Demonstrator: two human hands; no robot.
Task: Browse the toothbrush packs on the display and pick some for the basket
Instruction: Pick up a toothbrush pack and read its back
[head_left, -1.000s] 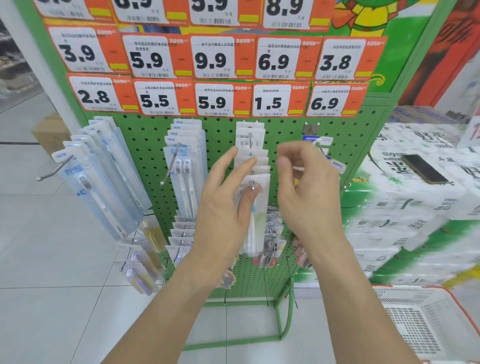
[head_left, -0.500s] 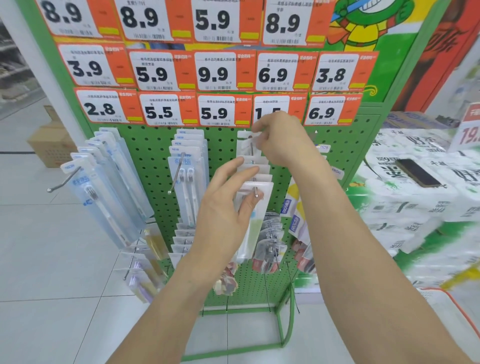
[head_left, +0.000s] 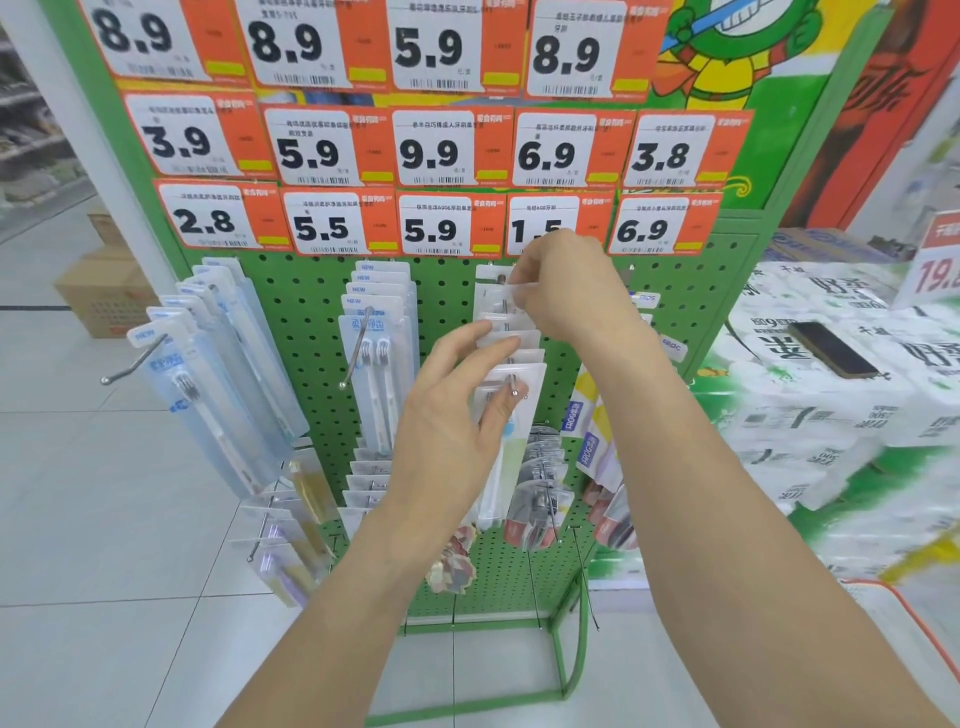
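Nearest the camera, both forearms are reaching up and in toward the green pegboard (head_left: 311, 291). The left hand (head_left: 447, 415) is sitting on the front of the middle row of toothbrush packs (head_left: 511, 415), fingers mostly straight, with the fingertips pressing the tops of the front few packs and the thumb lying against the front pack by the hook tip. So that grip is spread, not pinching anything as far as I can see.

A bit further back, the right hand (head_left: 566, 291) is working at the rear of that same hook, just under the 1.5 price tag (head_left: 540, 226). Its fingers are curling around the top edge of a back pack (head_left: 493, 299), so that grip is pinching a pack that is hanging on the hook.

My read: this is the browsing step, flipping through one row, nothing picked yet. To get a back pack off, the front ones probably need sliding off the hook first, or the person just takes the front one.

The basket (head_left: 914, 623) is only peeking in at the lower right, on the floor, well apart from the hands. More packs are hanging on the hooks to the left, and a phone (head_left: 831, 348) is lying on the stacked tissue (head_left: 779, 405) to the right.
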